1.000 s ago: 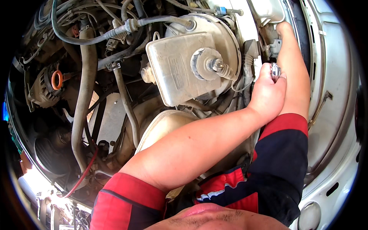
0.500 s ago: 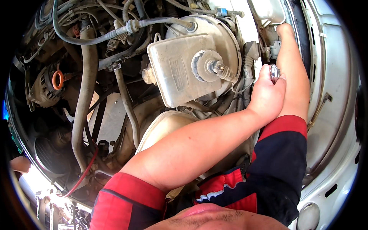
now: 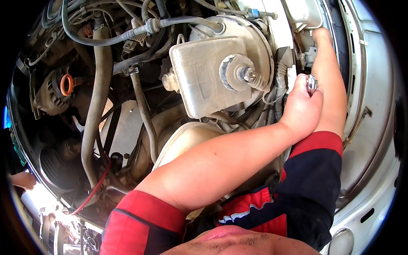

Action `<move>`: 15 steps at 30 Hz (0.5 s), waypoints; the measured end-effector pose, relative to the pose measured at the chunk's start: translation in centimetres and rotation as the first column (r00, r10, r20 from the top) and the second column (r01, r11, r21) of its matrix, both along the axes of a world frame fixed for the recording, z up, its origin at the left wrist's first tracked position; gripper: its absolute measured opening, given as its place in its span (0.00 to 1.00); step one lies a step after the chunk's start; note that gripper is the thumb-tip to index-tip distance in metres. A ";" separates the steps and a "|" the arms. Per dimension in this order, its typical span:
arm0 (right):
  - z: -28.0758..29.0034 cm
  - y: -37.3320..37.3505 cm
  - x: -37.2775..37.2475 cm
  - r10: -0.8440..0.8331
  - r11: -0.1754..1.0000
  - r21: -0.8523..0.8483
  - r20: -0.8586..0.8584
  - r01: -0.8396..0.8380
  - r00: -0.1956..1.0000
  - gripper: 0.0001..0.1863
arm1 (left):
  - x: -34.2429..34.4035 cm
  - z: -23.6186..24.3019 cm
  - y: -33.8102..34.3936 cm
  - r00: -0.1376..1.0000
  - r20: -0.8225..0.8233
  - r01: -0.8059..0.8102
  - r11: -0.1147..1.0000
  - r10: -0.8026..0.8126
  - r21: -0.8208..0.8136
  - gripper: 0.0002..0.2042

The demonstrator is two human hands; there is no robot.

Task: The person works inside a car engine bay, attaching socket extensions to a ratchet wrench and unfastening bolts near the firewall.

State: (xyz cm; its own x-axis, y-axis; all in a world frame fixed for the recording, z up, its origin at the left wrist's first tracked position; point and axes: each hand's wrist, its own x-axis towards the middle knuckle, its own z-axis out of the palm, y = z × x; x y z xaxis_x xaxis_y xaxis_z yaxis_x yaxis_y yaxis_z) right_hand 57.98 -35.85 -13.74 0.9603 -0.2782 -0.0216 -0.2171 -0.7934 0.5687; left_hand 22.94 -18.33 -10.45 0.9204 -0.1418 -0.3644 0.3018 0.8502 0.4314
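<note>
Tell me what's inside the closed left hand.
A shiny metal piece pokes out of the left hand, beside the right forearm. Whatever continues inside the grip is covered by the hand, so its full shape cannot be told.

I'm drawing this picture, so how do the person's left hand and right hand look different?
The left hand is a closed fist around a shiny metal thing; the right hand has its fingers hidden, so I can't tell what it holds. The left hand sits lower in the picture, the right hand higher up, near the white container. Both forearms are bare below red-edged sleeves.
</note>
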 end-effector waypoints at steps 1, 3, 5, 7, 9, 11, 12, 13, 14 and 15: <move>0.0 -0.1 0.0 -0.002 1.000 0.006 0.006 0.002 1.000 0.20 | 0.0 0.0 0.0 1.000 -0.012 0.004 1.000 -0.004 0.007 0.09; 0.0 -0.2 0.1 -0.007 1.000 0.012 0.013 0.006 1.000 0.20 | 0.0 0.1 0.0 0.999 -0.031 0.008 1.000 -0.007 0.021 0.09; 0.1 -0.1 0.2 0.010 0.999 -0.051 -0.039 -0.012 0.999 0.20 | 0.0 0.1 0.1 1.000 -0.023 -0.004 1.000 0.003 -0.010 0.09; 0.2 0.0 0.3 0.007 0.997 -0.081 -0.075 -0.013 0.997 0.20 | 0.0 0.2 0.2 1.000 -0.024 0.005 1.000 -0.005 -0.012 0.09; 0.2 0.1 0.3 -0.013 0.997 -0.083 -0.099 0.005 0.995 0.20 | 0.0 0.2 0.2 0.999 -0.032 0.026 1.000 -0.025 0.009 0.09; 0.1 0.1 0.1 -0.015 0.998 -0.063 -0.067 0.011 0.998 0.20 | 0.0 0.2 0.2 1.000 -0.023 0.021 1.000 -0.021 0.008 0.08; 0.1 0.2 0.0 -0.023 0.999 -0.033 -0.038 0.021 0.999 0.20 | -0.1 0.2 0.2 0.999 -0.024 0.034 0.999 -0.034 0.001 0.08; 0.2 0.1 -0.1 -0.050 0.998 0.033 0.033 0.049 0.998 0.20 | -0.1 0.1 0.2 1.000 -0.027 0.016 1.000 -0.015 0.005 0.08; 0.2 0.2 -0.2 -0.044 0.999 0.018 0.017 0.044 0.999 0.21 | -0.1 0.1 0.2 0.999 -0.031 0.014 1.000 -0.014 0.002 0.08; 0.2 0.1 -0.3 -0.038 0.999 0.004 0.004 0.038 0.999 0.21 | -0.1 0.1 0.2 0.999 -0.036 0.024 1.000 -0.024 -0.006 0.08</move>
State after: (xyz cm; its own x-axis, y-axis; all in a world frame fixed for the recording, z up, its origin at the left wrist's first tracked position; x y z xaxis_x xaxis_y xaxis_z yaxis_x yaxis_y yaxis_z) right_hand 57.72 -35.70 -13.49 0.9491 -0.3143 -0.0191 -0.2491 -0.7865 0.5651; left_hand 22.88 -18.14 -10.34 0.9030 -0.1654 -0.3966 0.3372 0.8450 0.4152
